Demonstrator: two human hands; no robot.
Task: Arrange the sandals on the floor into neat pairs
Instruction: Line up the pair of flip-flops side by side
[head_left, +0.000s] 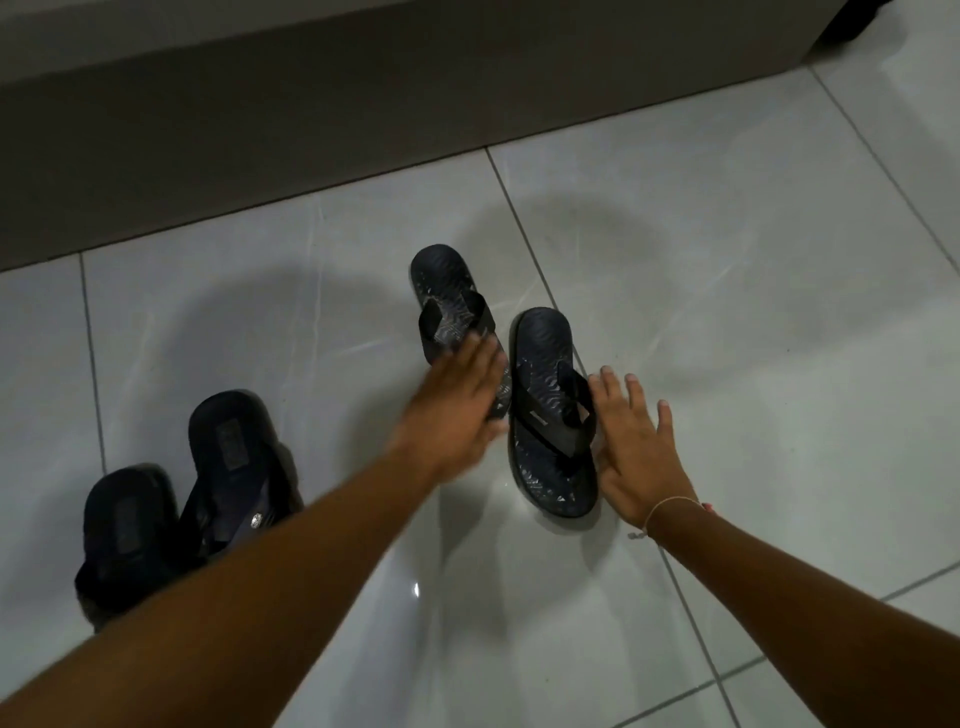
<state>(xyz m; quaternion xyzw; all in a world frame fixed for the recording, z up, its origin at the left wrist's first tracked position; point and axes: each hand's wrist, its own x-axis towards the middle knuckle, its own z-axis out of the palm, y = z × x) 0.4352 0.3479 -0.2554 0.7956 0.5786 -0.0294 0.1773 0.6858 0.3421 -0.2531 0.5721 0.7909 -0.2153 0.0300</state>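
Two dark patterned flip-flops lie mid-floor. The farther sandal (445, 291) sits a little ahead of the nearer sandal (548, 415), and the two touch side by side. My left hand (457, 410) lies flat over the heel of the farther sandal, fingers stretched out. Spread open, my right hand (641, 447) rests against the right edge of the nearer sandal. At the lower left stands another pair of dark sandals, one (124, 535) close to me and one (234, 462) beside it, partly hidden by my left forearm.
White glossy floor tiles (727, 291) with dark grout lines spread to the right and toward me. A dark grey wall base (260, 140) runs along the far side, behind the sandals.
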